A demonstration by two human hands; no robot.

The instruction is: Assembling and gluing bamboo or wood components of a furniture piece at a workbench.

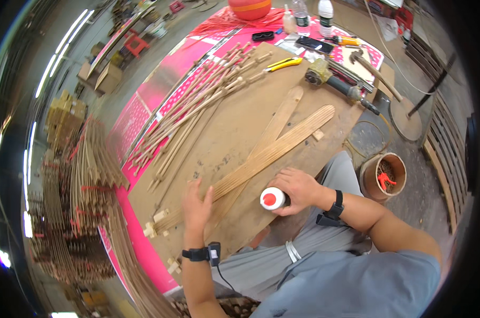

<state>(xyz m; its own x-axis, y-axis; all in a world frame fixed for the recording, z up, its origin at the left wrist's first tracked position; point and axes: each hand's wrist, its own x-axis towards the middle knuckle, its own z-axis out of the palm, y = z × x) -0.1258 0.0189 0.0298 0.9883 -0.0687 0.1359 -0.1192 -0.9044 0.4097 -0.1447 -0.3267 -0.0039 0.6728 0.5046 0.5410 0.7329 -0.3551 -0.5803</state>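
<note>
My right hand (297, 190) is wrapped round a white bottle with a red top (270, 199), at the near side of the board. My left hand (197, 205), fingers apart and holding nothing, is over the near left part of the board, beside a grooved wooden slat (277, 151). This round-ended slat lies slantwise across a second, smooth slat (284, 117). Near the grooved slat's left end are small wooden blocks (151, 229), and another small block (318, 135) sits by its right end.
Thin wooden rods with knobs (208, 98) lie heaped at the back left. Toward the back right are a yellow cutter (285, 64), a phone (314, 44), an air tool (330, 79) and a hammer (377, 71). A round bucket (401, 168) stands at right; bundled rods (94, 159) stand at left.
</note>
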